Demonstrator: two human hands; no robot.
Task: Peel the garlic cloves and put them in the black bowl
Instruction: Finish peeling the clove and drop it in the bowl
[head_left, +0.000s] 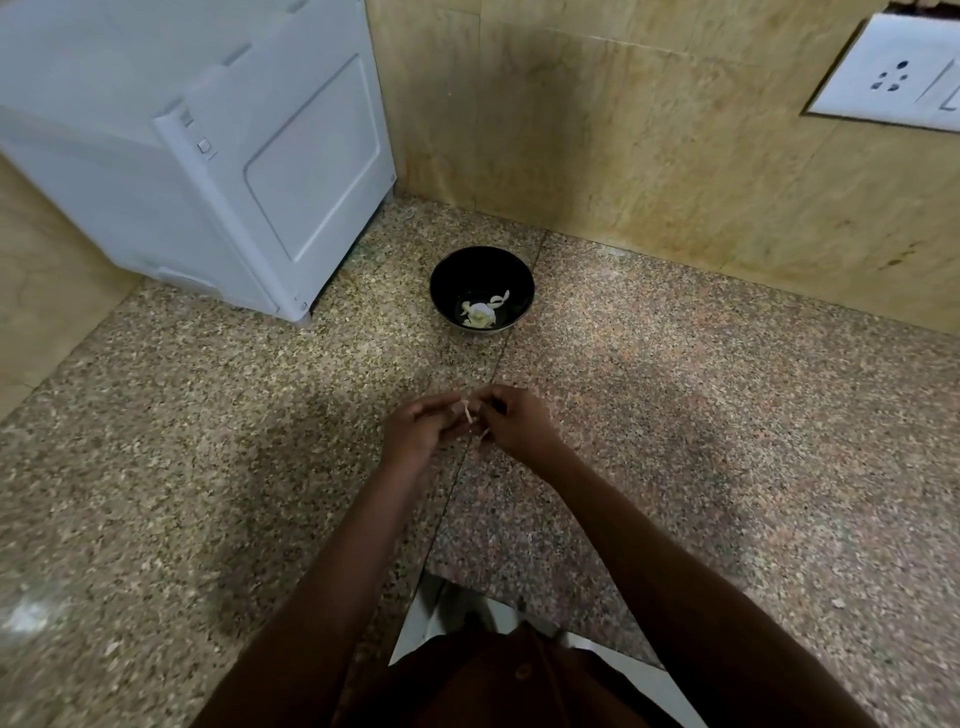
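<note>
Both forearms reach out over the speckled stone table (208, 467), the left hand (418, 428) and right hand (519, 421) meeting just above it, fingers of each curled in and pinching one small garlic clove (469, 413) from which a pale strip of skin hangs. Well beyond them the black bowl (447, 280) already holds several peeled cloves (480, 314), so the task looks partly done. This clove is not yet peeled or dropped in.

A polished, speckled granite counter (675, 415) carries a glossy black bowl (452, 275) of pale, smooth garlic cloves (479, 314). Beside it stands a white matt plastic appliance (208, 156); veined, stone-look tiles (623, 130) line the wall.
</note>
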